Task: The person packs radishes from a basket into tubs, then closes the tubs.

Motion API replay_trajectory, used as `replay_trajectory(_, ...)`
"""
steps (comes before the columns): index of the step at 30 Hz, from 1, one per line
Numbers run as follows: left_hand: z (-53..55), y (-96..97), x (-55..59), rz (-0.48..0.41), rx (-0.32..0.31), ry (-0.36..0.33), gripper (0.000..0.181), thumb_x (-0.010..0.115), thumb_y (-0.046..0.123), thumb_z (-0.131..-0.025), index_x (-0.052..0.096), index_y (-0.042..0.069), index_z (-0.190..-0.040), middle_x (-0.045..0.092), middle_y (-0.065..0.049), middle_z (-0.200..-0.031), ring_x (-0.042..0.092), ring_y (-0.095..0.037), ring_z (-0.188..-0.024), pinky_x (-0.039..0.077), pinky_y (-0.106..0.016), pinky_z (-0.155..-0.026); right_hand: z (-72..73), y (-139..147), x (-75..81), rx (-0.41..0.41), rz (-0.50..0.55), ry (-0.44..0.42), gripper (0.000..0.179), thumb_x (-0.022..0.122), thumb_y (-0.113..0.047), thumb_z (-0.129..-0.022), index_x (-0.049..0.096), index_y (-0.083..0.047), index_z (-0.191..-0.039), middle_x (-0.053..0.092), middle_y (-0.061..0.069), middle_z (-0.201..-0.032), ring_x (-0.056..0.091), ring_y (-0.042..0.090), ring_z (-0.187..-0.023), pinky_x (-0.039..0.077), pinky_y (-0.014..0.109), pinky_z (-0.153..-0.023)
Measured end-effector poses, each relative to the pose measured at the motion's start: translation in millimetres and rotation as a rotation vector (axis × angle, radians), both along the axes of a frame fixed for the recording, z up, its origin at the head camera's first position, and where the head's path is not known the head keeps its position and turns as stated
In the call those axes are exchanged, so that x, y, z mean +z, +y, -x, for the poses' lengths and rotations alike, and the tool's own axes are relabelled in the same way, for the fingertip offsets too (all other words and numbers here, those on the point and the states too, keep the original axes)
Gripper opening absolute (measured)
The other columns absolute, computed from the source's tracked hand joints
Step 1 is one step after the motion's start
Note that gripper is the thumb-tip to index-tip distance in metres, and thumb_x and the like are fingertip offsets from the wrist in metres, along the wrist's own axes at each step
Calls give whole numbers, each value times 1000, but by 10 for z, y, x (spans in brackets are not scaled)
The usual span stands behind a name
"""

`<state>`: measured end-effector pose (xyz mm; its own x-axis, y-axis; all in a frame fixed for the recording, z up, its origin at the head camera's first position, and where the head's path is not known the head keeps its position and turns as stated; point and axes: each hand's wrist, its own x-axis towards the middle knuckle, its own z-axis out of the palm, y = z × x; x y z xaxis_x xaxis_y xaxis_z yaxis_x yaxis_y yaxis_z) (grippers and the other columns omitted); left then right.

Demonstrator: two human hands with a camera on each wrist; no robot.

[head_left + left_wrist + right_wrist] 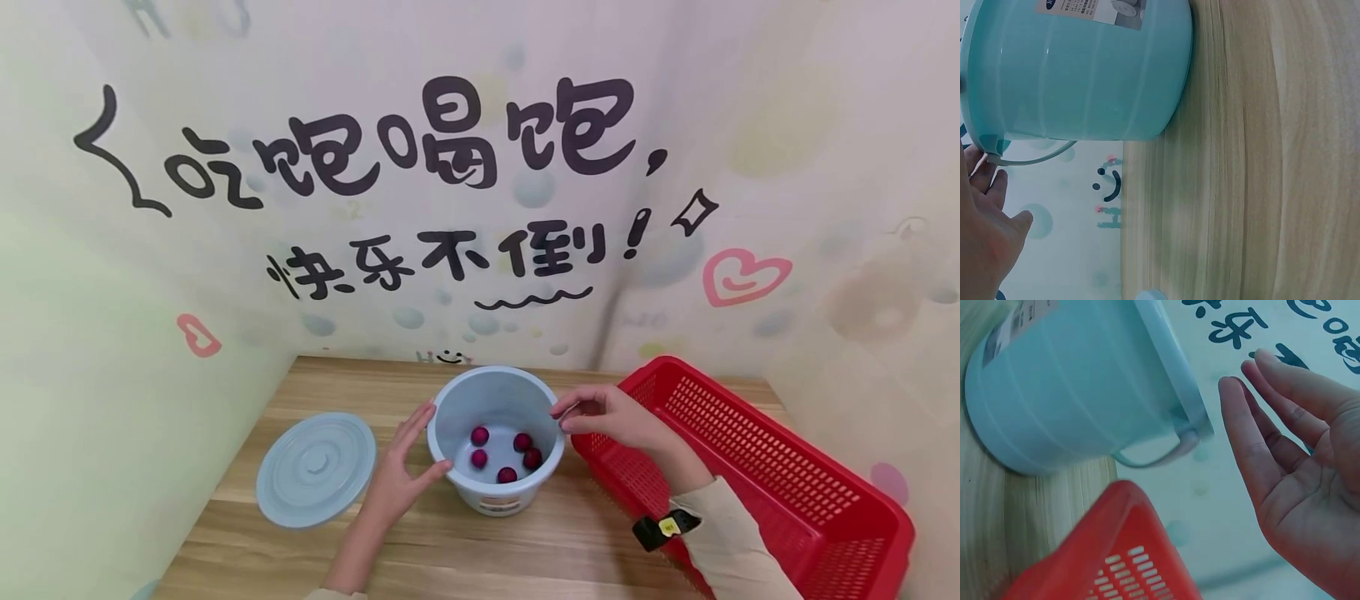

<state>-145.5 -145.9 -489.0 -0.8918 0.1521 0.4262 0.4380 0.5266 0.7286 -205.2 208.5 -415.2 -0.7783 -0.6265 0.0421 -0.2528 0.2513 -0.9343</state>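
A light blue plastic bucket (pixel 498 492) stands upright on the wooden table, several small dark red balls (pixel 507 475) lying on its bottom. My left hand (pixel 396 477) is at the bucket's left side, fingers extended and touching the rim, thumb apart from them. In the left wrist view the bucket's handle (pixel 1041 160) hangs down beside those fingertips. Over the right rim hovers my right hand (pixel 611 412), fingers slightly bent with nothing between them. The right wrist view shows a gap between that hand (pixel 1300 450) and the bucket (pixel 1079 387).
A round light blue lid (pixel 315 471) lies on the table (pixel 300 567) left of the bucket. At the right, close to the bucket, a long red perforated basket (pixel 757 454) sits under my right forearm. A wall (pixel 465 50) with black lettering rises behind the table.
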Motion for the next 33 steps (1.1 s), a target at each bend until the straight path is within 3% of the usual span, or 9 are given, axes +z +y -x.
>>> replay_trajectory(5, -4, -11, 10, -11, -9, -13, 79, 82, 24, -78, 48, 15, -149, 45, -13, -156, 41, -35, -144, 26, -62, -120, -44, 198, -13, -48, -33, 17, 32, 70, -14, -92, 67, -1, -120, 70, 23, -115, 70, 18, -97, 62, 25, -83)
replay_trajectory(11, -1, -26, 8, -12, -9, -22, 79, 82, 25, -79, 47, 16, -149, 44, -13, -156, 41, -38, -144, 26, -65, -120, -116, 476, -20, -116, -77, 21, 31, 70, -13, -92, 67, -2, -120, 67, 27, -119, 69, 19, -100, 62, 26, -84)
replay_trajectory(17, 0, -19, 16, -11, -8, -22, 79, 82, 26, -79, 47, 16, -149, 44, -13, -157, 41, -39, -144, 26, -65, -119, -206, 766, -66, -163, -111, 15, 30, 69, -14, -93, 67, 0, -119, 71, 4, -109, 68, 13, -96, 61, 24, -83)
replay_trajectory(23, -7, -7, 30, -22, -8, -37, 79, 82, 24, -79, 47, 16, -149, 43, -12, -157, 40, -39, -144, 26, -66, -119, -289, 1022, -159, -156, -89, -4, 28, 65, -11, -95, 65, 2, -120, 71, -11, -107, 69, 10, -96, 61, 26, -84)
replay_trajectory(33, -9, 18, 25, -21, -10, -53, 79, 82, 24, -79, 46, 18, -149, 43, -12, -157, 40, -36, -145, 24, -63, -121, -382, 1408, -417, -126, -97, -83, 29, 60, -11, -98, 62, 6, -122, 71, -14, -109, 68, 4, -98, 61, 24, -84)
